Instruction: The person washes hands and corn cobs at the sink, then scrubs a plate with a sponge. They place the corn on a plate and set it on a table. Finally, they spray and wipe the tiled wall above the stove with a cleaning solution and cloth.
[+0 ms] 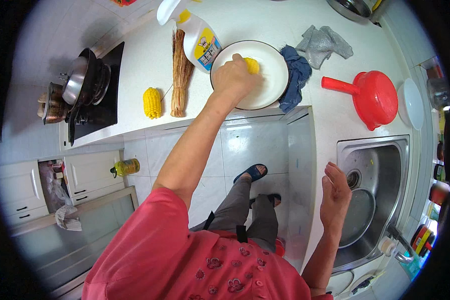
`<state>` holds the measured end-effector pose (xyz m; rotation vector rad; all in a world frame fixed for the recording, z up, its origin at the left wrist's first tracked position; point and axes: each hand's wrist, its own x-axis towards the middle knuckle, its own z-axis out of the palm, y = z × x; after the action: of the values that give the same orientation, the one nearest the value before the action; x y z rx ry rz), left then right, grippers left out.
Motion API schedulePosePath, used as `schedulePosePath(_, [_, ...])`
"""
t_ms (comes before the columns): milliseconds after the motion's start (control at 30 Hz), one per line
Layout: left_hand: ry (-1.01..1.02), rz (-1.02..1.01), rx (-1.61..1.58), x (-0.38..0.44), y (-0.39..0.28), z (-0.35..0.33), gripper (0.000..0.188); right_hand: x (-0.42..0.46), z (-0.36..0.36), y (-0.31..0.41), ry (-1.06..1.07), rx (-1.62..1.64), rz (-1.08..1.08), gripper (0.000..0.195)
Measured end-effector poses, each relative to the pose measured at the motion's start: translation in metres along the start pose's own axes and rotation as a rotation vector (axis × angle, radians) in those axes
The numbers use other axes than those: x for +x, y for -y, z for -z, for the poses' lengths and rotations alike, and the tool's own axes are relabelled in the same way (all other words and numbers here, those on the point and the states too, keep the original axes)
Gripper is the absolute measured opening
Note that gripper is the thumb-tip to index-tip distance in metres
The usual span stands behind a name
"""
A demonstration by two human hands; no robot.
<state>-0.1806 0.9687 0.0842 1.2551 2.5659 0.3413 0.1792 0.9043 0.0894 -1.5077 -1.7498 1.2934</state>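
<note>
My left hand (pixel 235 77) reaches over a white plate with a dark rim (pixel 272 92), its fingers closed on a yellow piece of corn (pixel 252 65). Beside the sink my right hand (pixel 335 198) is raised with nothing in it, its fingers extended. Left of the plate stand a spray bottle (pixel 202 43) and a straw brush (pixel 180 78). Another piece of corn on the cob (pixel 152 103) lies on the counter farther left. A dark blue cloth (pixel 295 77) touches the plate's right side.
A grey mesh cloth (pixel 324 45), a red plastic ladle (pixel 377 98) and a white bowl (pixel 411 104) lie at the right. The steel sink (pixel 388 165) holds a round pan or lid (pixel 356 217). Pans (pixel 83 80) stand on the black cooktop (pixel 110 93) at the left.
</note>
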Motion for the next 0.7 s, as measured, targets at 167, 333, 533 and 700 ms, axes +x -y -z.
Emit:
schedulePosePath(167, [-0.256, -0.028, -0.186, -0.028, 0.024, 0.018, 0.056, 0.010, -0.012, 0.011, 0.013, -0.034, -0.009, 0.030])
schedulePosePath(333, [-0.633, 0.033, 0.121, -0.055, 0.142, 0.042, 0.058, 0.007, -0.010, -0.002, -0.032, -0.011, -0.055, 0.029])
schedulePosePath(533, [-0.232, 0.444, 0.291, -0.054, 0.245, 0.051, 0.072, 0.005, -0.014, -0.003, -0.004, -0.021, -0.060, 0.034])
schedulePosePath(700, [-0.187, 0.418, 0.137, -0.048, 0.280, 0.048, 0.068, 0.028, -0.048, 0.008, 0.041, 0.146, -0.113, 0.040])
